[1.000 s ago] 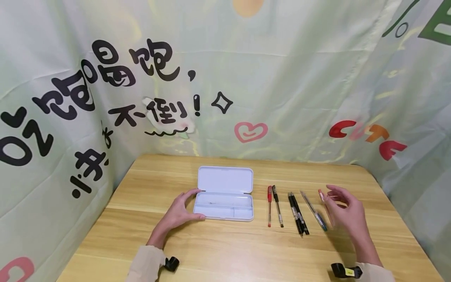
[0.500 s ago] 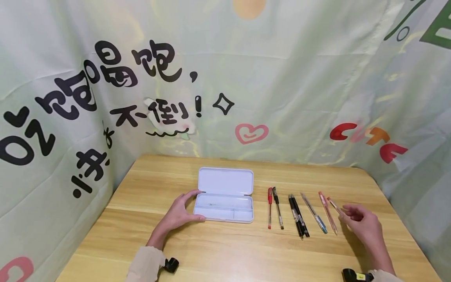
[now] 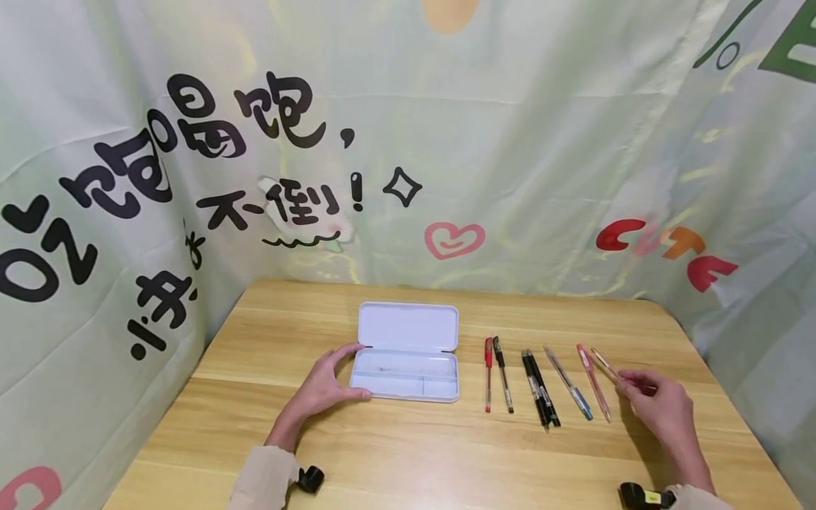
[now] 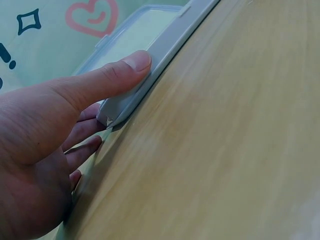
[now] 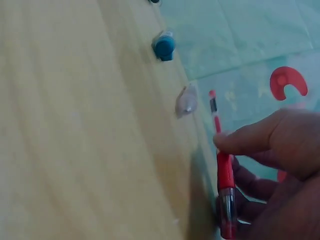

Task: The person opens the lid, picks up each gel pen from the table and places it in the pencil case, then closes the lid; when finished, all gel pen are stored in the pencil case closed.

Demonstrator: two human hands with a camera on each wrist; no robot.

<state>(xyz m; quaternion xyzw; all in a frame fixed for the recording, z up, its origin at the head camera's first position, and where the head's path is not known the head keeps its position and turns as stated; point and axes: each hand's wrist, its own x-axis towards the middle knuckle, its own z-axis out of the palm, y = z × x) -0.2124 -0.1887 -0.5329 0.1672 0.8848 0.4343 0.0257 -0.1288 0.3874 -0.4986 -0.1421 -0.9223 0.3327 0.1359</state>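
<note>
Right hand [image 3: 659, 404] pinches red pen [image 5: 225, 172], just to R of pink pen [image 3: 594, 382]; left hand [image 3: 321, 384] grips L end of opened pale case [image 3: 408, 326], which lies on counter [image 3: 433, 453], L of both pens.

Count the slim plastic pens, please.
7: on the wooden table, left to right, red-capped pen, black-capped pen, two black pens, blue-ended pen, pink pen; red pen in right hand.
</note>
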